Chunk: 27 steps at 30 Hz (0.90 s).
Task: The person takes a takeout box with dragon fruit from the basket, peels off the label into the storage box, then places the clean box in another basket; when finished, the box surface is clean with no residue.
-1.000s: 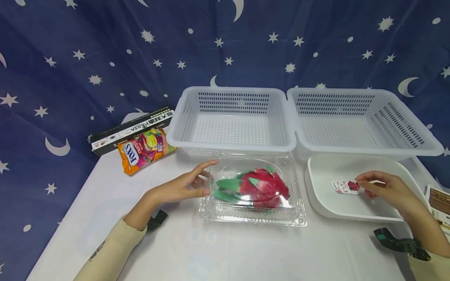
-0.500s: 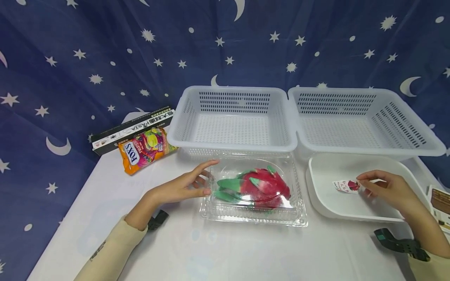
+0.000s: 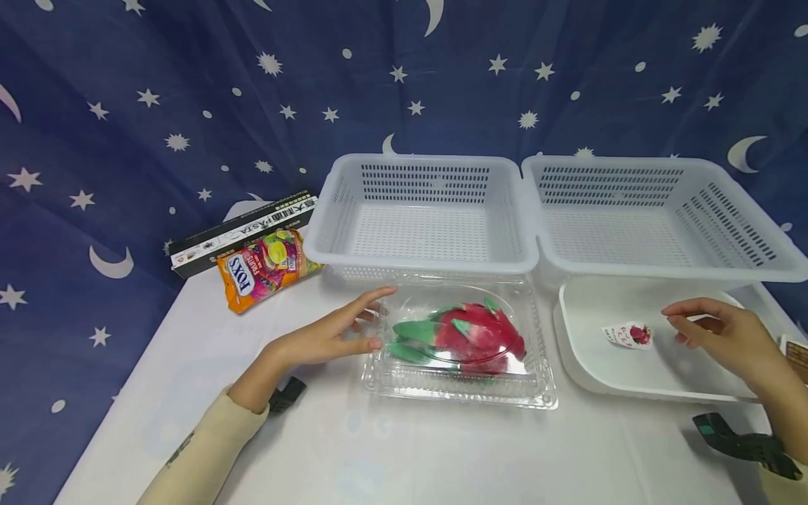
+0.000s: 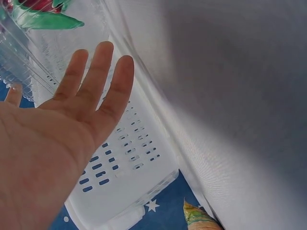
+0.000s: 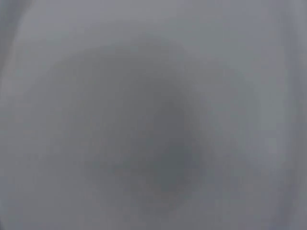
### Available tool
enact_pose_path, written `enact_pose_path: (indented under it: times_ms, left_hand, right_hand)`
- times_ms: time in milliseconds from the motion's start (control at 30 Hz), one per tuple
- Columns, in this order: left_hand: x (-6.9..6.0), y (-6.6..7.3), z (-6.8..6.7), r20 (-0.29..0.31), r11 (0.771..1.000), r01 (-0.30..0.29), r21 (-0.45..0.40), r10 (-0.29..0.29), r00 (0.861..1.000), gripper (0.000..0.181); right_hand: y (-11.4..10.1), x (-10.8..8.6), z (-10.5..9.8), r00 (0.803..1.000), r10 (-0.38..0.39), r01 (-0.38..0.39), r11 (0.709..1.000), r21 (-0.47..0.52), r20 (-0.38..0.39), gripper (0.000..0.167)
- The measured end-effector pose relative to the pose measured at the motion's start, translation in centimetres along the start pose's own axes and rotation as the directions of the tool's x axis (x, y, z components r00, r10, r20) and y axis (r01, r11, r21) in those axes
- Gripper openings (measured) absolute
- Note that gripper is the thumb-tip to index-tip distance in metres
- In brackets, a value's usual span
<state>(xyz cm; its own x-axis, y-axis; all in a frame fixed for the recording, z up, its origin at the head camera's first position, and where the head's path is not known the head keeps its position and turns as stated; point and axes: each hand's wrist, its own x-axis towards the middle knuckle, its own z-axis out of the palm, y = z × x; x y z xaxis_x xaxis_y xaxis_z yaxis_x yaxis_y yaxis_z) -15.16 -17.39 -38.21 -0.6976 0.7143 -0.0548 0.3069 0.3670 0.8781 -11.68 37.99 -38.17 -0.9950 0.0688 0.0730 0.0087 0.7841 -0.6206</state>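
A clear plastic clamshell box (image 3: 410, 382) sits mid-table, its lid down over a red dragon fruit (image 3: 470, 337) with green leaf tips. My left hand (image 3: 325, 339) reaches to the box's left side, thumb and forefinger spread, fingertips at its edge. In the left wrist view that hand's fingers (image 4: 91, 81) stand fairly straight. Inside the white basin (image 3: 571, 344) lies a small white label (image 3: 629, 335) with a red fruit picture. Over the basin, just right of the label, my right hand (image 3: 722, 333) hovers with relaxed fingers, holding nothing. Only blurred grey-white shows in the right wrist view.
Two white perforated baskets (image 3: 416, 266) (image 3: 669, 270) stand side by side behind the box and basin. At the left back are a pasta box (image 3: 246, 231) and an orange Fox's candy bag (image 3: 268, 270). A brown and cream object (image 3: 797, 358) shows at the right edge.
My right hand has let go of the label and moved right, away from it. The label stays in the basin. My left hand keeps its place at the box; the view has shifted slightly.
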Motion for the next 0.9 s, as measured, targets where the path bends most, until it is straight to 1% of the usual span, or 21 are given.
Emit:
enact_pose_path:
  times_ms: [100, 200, 300, 333, 400, 467, 500, 533, 567, 667, 733, 800, 833, 867, 900]
  left_hand:
    - [0.0, 0.0, 0.1, -0.015, 1.000, 0.026, -0.013, -0.027, 1.000, 0.086]
    - [-0.1, 0.0, 0.2, -0.036, 0.999, 0.047, -0.022, -0.048, 0.998, 0.093]
    - [0.0, 0.2, 0.4, -0.064, 0.997, 0.070, -0.017, -0.071, 0.995, 0.090]
    - [0.0, 0.3, 0.5, -0.071, 0.997, 0.082, -0.013, -0.083, 0.994, 0.087]
    - [0.0, 0.4, 0.6, -0.083, 0.994, 0.112, -0.011, -0.113, 0.990, 0.080]
    - [0.1, 0.5, 0.7, -0.090, 0.989, 0.143, -0.025, -0.145, 0.985, 0.075]
    - [0.2, 0.4, 0.7, -0.090, 0.988, 0.152, -0.039, -0.155, 0.984, 0.073]
    - [0.2, 0.4, 0.7, -0.093, 0.985, 0.163, -0.053, -0.167, 0.982, 0.071]
    - [0.3, 0.4, 0.8, -0.101, 0.983, 0.175, -0.062, -0.180, 0.978, 0.070]
    - [0.6, 0.5, 0.9, -0.141, 0.974, 0.212, -0.080, -0.221, 0.965, 0.070]
    - [0.9, 0.6, 1.0, -0.170, 0.968, 0.236, -0.082, -0.246, 0.954, 0.071]
    - [1.1, 0.8, 1.2, -0.187, 0.963, 0.253, -0.093, -0.267, 0.945, 0.072]
    - [1.2, 0.9, 1.3, -0.191, 0.960, 0.261, -0.100, -0.276, 0.942, 0.073]
    - [1.2, 0.9, 1.4, -0.196, 0.957, 0.268, -0.109, -0.285, 0.938, 0.075]
    - [1.3, 1.0, 1.5, -0.203, 0.955, 0.276, -0.112, -0.294, 0.934, 0.076]
  right_hand:
    - [-0.8, 0.0, -1.0, 0.999, -0.027, 0.026, 0.999, -0.037, -0.019, 0.025]
    - [-1.3, 0.1, -2.0, 0.998, -0.026, 0.024, 0.998, -0.053, -0.049, 0.022]
    - [-1.5, 0.2, -3.0, 0.996, -0.019, 0.018, 1.000, -0.016, -0.085, 0.010]
    - [-1.4, 0.2, -3.3, 0.995, -0.020, 0.022, 1.000, 0.018, -0.102, 0.014]
    - [-1.3, 0.2, -3.9, 0.990, -0.037, 0.048, 0.996, 0.081, -0.139, 0.032]
    - [-1.0, 0.3, -4.4, 0.981, -0.069, 0.095, 0.986, 0.138, -0.180, 0.047]
    - [-0.8, 0.4, -4.6, 0.976, -0.086, 0.118, 0.981, 0.154, -0.202, 0.051]
    - [-0.7, 0.5, -4.8, 0.969, -0.106, 0.147, 0.973, 0.177, -0.224, 0.052]
    - [-0.5, 0.6, -4.9, 0.961, -0.129, 0.175, 0.968, 0.179, -0.244, 0.053]
    - [0.0, 0.9, -5.4, 0.947, -0.160, 0.224, 0.951, 0.214, -0.278, 0.052]
    - [0.8, 1.4, -5.7, 0.943, -0.180, 0.249, 0.940, 0.232, -0.280, 0.048]
    - [2.3, 1.9, -6.0, 0.947, -0.184, 0.247, 0.941, 0.230, -0.264, 0.043]
    - [3.3, 2.3, -6.1, 0.949, -0.184, 0.246, 0.939, 0.241, -0.255, 0.038]
    - [4.5, 2.7, -6.3, 0.956, -0.168, 0.228, 0.941, 0.249, -0.240, 0.034]
    - [6.2, 3.2, -6.5, 0.959, -0.168, 0.224, 0.942, 0.248, -0.228, 0.031]
